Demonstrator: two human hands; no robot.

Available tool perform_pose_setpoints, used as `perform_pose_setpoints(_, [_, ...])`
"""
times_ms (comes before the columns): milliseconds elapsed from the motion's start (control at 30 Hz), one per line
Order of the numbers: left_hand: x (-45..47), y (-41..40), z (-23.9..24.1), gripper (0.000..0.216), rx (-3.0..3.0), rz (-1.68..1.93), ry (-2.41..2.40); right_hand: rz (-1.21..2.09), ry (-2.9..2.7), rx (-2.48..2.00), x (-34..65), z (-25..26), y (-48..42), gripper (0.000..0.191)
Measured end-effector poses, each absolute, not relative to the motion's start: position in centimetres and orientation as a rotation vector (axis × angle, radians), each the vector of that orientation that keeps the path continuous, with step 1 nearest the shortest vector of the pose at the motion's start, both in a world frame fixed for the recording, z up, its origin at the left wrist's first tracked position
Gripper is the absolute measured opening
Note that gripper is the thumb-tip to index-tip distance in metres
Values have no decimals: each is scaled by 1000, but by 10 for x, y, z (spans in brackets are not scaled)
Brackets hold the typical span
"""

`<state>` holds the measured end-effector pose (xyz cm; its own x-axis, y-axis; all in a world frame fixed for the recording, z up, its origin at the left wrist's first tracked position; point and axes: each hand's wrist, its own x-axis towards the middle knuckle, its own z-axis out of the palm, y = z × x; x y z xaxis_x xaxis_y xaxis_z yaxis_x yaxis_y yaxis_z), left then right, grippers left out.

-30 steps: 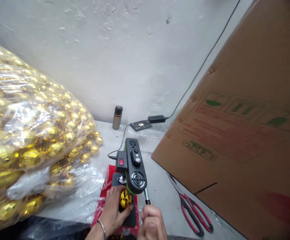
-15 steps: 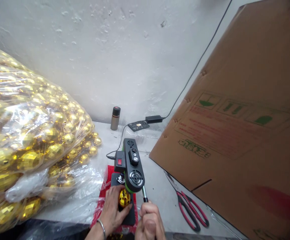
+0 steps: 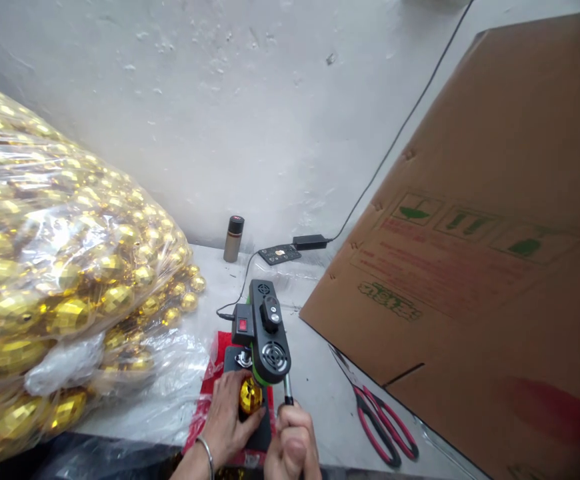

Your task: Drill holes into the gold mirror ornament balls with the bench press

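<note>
Left hand (image 3: 226,412): enters from below, metal bangle (image 3: 206,456) at wrist, back of hand up. Fingers point forward and curl along the far-left side of a gold ball (image 3: 251,396); thumb reaches across its near side. Grip partly closed, about ball-width; ball held within it, above the dark base plate (image 3: 259,437) and just under the front end of the black drill press (image 3: 270,333).

Right hand (image 3: 295,440): just right of left hand, apart from it. Fist closed around the lower end of the lever (image 3: 289,390), thumb folded toward the wearer; lever slants up and away to the press.

Surroundings: red-handled scissors (image 3: 377,425) to right of right hand; clear bag of gold balls (image 3: 60,267) left of left hand; small bottle (image 3: 233,239) well beyond both hands.
</note>
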<state>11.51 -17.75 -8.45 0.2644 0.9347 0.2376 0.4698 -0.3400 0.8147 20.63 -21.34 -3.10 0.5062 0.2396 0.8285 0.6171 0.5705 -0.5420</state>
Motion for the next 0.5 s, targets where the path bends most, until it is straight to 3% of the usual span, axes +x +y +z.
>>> perform_pose_setpoints(133, [116, -176, -86, 42, 1926, 995, 1247, -291, -1124, -976, 207, -29, -218, 41])
perform_pose_setpoints(300, [113, -175, -87, 47, 1920, 1009, 1264, 76, -1014, -1165, 206, 41, -233, 39])
perform_pose_setpoints(433, [96, -203, -119, 52, 2038, 1059, 1257, 200, -959, -1189, 202, 88, -236, 41])
perform_pose_setpoints(500, [82, -222, -139, 42, 2119, 1075, 1305, 181, -931, -1243, 198, 90, -238, 41])
